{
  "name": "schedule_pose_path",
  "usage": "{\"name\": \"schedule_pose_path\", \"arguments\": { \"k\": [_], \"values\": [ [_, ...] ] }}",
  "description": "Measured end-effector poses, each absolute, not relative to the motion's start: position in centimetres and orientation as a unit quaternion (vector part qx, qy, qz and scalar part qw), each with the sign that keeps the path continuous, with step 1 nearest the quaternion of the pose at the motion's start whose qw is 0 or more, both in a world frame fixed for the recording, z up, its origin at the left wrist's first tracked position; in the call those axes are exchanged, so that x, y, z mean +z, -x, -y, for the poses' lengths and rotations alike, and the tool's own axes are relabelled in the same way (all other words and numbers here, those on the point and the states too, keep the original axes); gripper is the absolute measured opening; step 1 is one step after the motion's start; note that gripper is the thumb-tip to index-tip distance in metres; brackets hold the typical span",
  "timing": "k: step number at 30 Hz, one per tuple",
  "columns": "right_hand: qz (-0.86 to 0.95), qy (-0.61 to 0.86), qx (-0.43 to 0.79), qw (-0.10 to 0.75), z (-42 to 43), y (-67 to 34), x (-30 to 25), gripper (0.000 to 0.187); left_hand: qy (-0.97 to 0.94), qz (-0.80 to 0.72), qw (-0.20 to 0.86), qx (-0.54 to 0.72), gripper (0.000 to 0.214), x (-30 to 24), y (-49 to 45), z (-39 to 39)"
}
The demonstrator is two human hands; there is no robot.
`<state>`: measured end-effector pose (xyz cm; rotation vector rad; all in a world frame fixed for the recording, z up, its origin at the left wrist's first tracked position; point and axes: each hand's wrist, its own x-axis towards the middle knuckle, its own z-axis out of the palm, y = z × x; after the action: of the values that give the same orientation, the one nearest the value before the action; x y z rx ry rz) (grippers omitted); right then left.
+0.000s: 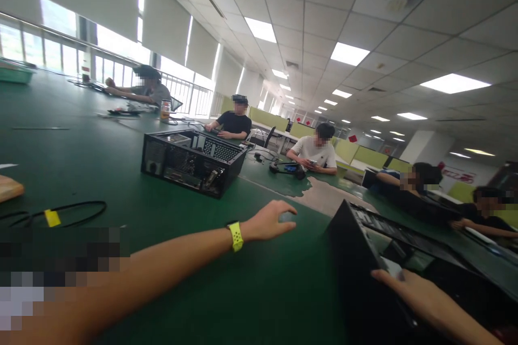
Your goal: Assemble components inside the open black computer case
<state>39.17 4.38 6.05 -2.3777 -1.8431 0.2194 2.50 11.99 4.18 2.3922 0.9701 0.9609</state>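
Observation:
My left hand [269, 221], with a yellow-green watch band at the wrist, reaches forward over the green table. Its fingers and thumb curl around a small pale grey thing [287, 216] whose kind I cannot make out. At the lower right, my right hand [413, 285] is at the rim of a black computer case [348, 259], thumb along the edge and the other fingers mostly hidden. A light grey piece [392, 268] shows beside that thumb; whether it belongs to the case is unclear. The case's open top shows a mostly dark interior.
Another open black computer case [190, 172] stands farther back on the green table [259, 291]. A black cable with a yellow tag [52, 218] lies at left. A drink can [165, 109] and a green tray [16, 71] are beyond. Several people sit around the table.

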Motion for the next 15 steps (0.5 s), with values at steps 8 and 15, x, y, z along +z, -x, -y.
{"name": "schedule_pose_path", "arguments": {
  "k": [8,15],
  "values": [
    [0.707,0.563,0.417,0.095,1.7,-22.2,9.8,0.070,-0.889,-0.249,0.049,0.380,0.030,11.4,-10.2,-12.7],
    [0.838,0.506,0.196,-0.047,-6.0,-23.2,6.6,0.029,-0.931,-0.327,-0.055,0.152,0.033,10.7,-12.3,-10.7]
  ]
}}
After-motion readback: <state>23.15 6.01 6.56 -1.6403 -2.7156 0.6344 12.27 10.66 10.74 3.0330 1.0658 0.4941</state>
